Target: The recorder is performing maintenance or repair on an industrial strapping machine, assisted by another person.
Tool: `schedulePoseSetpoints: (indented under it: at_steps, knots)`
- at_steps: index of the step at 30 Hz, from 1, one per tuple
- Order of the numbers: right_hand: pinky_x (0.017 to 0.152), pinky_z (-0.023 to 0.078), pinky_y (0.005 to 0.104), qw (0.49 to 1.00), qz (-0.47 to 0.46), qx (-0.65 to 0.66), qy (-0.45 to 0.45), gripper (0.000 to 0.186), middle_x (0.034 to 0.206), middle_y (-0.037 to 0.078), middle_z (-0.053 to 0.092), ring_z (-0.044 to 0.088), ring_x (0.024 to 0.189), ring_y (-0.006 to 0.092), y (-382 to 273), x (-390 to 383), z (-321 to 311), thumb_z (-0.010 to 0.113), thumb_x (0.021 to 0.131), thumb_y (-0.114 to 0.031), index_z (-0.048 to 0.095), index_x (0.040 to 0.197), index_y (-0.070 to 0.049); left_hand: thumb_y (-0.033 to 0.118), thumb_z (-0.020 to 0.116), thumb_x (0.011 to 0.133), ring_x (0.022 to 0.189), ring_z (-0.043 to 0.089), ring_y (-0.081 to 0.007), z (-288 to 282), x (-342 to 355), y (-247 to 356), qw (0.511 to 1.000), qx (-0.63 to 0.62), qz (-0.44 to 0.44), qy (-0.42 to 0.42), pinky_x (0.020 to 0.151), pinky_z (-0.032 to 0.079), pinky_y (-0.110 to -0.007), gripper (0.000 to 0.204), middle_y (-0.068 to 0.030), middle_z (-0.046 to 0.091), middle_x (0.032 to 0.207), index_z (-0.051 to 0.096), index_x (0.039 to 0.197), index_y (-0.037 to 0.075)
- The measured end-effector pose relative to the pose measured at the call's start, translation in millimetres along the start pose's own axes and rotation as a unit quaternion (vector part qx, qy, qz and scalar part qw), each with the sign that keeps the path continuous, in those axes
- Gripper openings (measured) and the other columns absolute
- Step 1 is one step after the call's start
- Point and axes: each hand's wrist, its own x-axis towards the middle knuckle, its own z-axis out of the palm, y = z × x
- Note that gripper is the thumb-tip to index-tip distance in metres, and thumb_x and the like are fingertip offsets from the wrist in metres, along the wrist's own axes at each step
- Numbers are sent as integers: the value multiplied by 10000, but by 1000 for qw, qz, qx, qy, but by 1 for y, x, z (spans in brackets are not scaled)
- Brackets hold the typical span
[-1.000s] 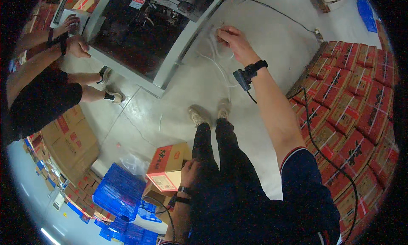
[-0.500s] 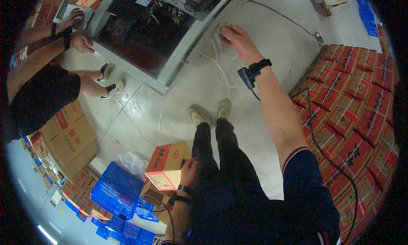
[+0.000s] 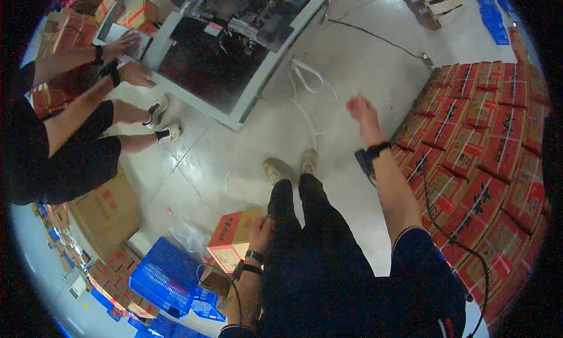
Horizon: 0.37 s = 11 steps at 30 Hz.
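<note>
My left hand point(image 3: 261, 231) hangs at my hip and grips the edge of a red and tan cardboard box point(image 3: 233, 239) held against my leg. My right hand point(image 3: 362, 111) is stretched out in front of me with its fingers spread, holding nothing. It hovers over the concrete floor, between a loop of white strapping point(image 3: 309, 87) and the stack of red cartons point(image 3: 481, 156). A dark band with a small device point(image 3: 368, 156) sits on my right wrist.
A grey machine with a dark bed point(image 3: 217, 68) stands ahead at the left. Another person point(image 3: 64, 138) in black leans over it with both hands on its edge. Brown cartons point(image 3: 105, 212) and blue crates point(image 3: 167, 276) lie at my left. A wooden pallet point(image 3: 437, 6) sits far off.
My right hand has pulled back from the white strapping near the machine and swung right toward the red cartons. The left hand still holds the box.
</note>
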Motion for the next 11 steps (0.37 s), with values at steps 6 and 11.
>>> schedulePoseSetpoints:
  at_steps: [6,11]
  knots:
    - [631,411,237,995,94,-16,-5,343,800,-1,597,531,711,85,45,-111,-25,487,912,-404,592,918,-78,286,523,895,801,581,-126,-16,2,32,997,50,-45,-30,702,476,-256,383,-70,632,915,566,1161,15]
    - [632,426,241,985,152,-75,-15,342,781,19,594,548,709,90,62,-171,-36,494,912,-389,579,922,-58,282,519,903,845,611,-158,-25,12,23,1000,7,5,-27,696,495,-267,385,-96,633,972,545,1174,11]
